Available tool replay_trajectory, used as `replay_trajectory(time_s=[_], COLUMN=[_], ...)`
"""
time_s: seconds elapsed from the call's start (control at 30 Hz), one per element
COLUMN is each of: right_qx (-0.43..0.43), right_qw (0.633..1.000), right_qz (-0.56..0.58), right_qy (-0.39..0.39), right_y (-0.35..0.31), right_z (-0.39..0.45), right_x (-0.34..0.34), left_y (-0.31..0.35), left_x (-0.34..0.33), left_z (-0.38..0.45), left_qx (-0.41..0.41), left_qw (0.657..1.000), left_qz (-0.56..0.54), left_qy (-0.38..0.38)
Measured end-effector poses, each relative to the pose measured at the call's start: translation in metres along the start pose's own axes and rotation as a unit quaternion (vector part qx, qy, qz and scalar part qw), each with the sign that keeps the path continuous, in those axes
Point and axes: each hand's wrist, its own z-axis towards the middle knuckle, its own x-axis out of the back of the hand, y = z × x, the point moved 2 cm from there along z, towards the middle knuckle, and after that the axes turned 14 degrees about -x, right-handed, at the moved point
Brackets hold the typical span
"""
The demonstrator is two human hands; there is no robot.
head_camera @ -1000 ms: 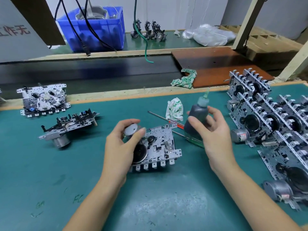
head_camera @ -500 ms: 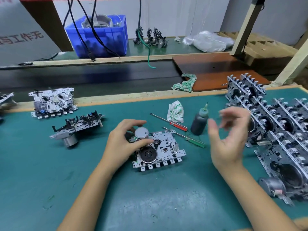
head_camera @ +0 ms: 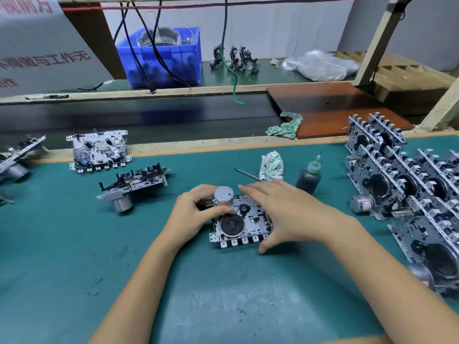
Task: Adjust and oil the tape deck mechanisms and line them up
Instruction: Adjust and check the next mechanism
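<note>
A tape deck mechanism [head_camera: 244, 225] is lying flat on the green worktop [head_camera: 74, 256] in front of the person, its black flywheel facing up and its cylindrical silver motor [head_camera: 223, 197] standing at the near-left corner. The left hand [head_camera: 196, 214] is gripping that motor, fingers curled behind it and thumb pressing its front side. The right hand [head_camera: 280, 209] is lying over the right side of the mechanism with fingers straight and loose, thumb reaching down past the front edge to the worktop; it is holding nothing that can be seen.

Just behind the right hand a dark oil bottle [head_camera: 309, 176] with a pale green nozzle is standing upright, and beside it a crumpled cloth [head_camera: 270, 166] is resting over a thin metal shaft [head_camera: 247, 174]. To the right, a block of mechanisms [head_camera: 407, 184] is standing in rows. To the left, two more mechanisms are sitting apart from each other, one [head_camera: 134, 184] resting tilted on its motor, the other [head_camera: 99, 150] near the worktop's far edge
</note>
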Motion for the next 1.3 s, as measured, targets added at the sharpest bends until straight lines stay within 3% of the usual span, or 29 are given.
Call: replay_trajectory(time_s=[0.23, 0.3, 0.37, 0.4, 0.5, 0.6, 0.7, 0.83, 0.9, 0.97, 1.03, 1.1, 1.17, 1.2, 1.3], right_qx=[-0.001, 0.019, 0.027, 0.032, 0.067, 0.074, 0.162, 0.050, 0.016, -0.029, -0.074, -0.139, -0.167, -0.171, -0.212], right_qw=[0.999, 0.996, 0.976, 0.949, 0.810, 0.703, 0.585, 0.557, 0.600, 0.691, 0.770, 0.838, 0.875, 0.897, 0.954], right_qz=[0.003, 0.075, 0.208, 0.303, 0.547, 0.655, 0.726, 0.757, 0.745, 0.698, 0.634, 0.492, 0.332, 0.269, 0.135], right_qy=[-0.038, -0.044, -0.054, -0.078, -0.200, -0.267, -0.323, -0.339, -0.291, -0.186, -0.022, 0.191, 0.309, 0.306, 0.163], right_y=[-0.003, -0.001, -0.002, -0.004, -0.010, -0.020, -0.033, -0.030, -0.025, -0.020, -0.009, 0.005, 0.012, 0.012, 0.010], right_z=[0.004, -0.002, -0.009, -0.012, -0.021, -0.028, -0.025, -0.016, -0.013, -0.008, -0.005, -0.006, -0.007, -0.005, 0.002], right_x=[0.007, 0.007, 0.009, 0.009, 0.005, 0.001, -0.007, -0.025, -0.025, -0.019, -0.017, -0.017, -0.017, -0.019, -0.028], left_y=[0.000, 0.001, 0.005, 0.007, 0.018, 0.018, 0.011, -0.003, 0.000, 0.002, 0.002, -0.001, -0.001, -0.001, 0.000], left_x=[0.002, 0.004, 0.003, -0.001, -0.016, -0.017, -0.021, -0.031, -0.028, -0.021, -0.016, -0.017, -0.018, -0.019, -0.021], left_z=[-0.002, -0.004, -0.005, -0.005, -0.003, -0.001, -0.007, -0.016, -0.011, -0.006, -0.001, -0.001, 0.000, 0.000, 0.000], left_qx=[-0.012, -0.010, 0.030, 0.057, 0.098, 0.179, 0.240, 0.319, 0.296, 0.255, 0.206, 0.188, 0.194, 0.197, 0.217], left_qw=[1.000, 0.998, 0.975, 0.954, 0.892, 0.856, 0.848, 0.760, 0.746, 0.729, 0.734, 0.735, 0.734, 0.730, 0.731], left_qz=[0.019, -0.059, -0.214, -0.290, -0.441, -0.485, -0.472, -0.567, -0.596, -0.636, -0.647, -0.648, -0.645, -0.648, -0.640], left_qy=[-0.001, 0.031, 0.055, 0.037, -0.032, -0.015, -0.042, -0.010, -0.015, -0.007, 0.021, 0.058, 0.084, 0.090, 0.093])
